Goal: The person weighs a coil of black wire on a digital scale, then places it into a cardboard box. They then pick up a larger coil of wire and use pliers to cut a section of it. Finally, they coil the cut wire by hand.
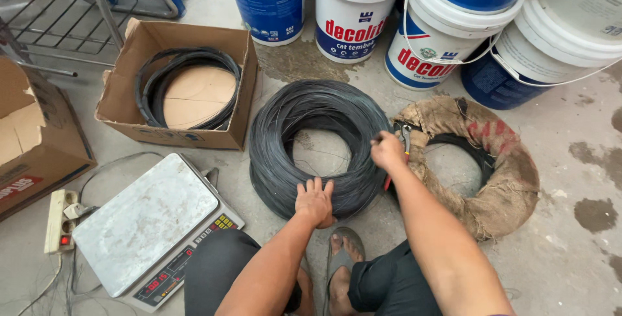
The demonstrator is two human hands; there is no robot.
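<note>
A big coil of dark wire (285, 122) lies flat on the concrete floor in front of me. My left hand (315, 201) rests palm down on the coil's near edge, fingers together. My right hand (387, 150) is closed at the coil's right edge, gripping pliers (405, 136) with red handles; the jaws poke out above my fist. I cannot tell whether the jaws touch the wire. Just right of that hand lies a second coil wrapped in brown burlap (502, 180).
An open cardboard box (188, 44) holding a smaller wire coil sits at the left. A digital scale (142, 222) stands by my left knee, a power strip (57, 219) beside it. Several paint buckets (353, 11) line the back. My sandalled foot (340, 270) is below the coil.
</note>
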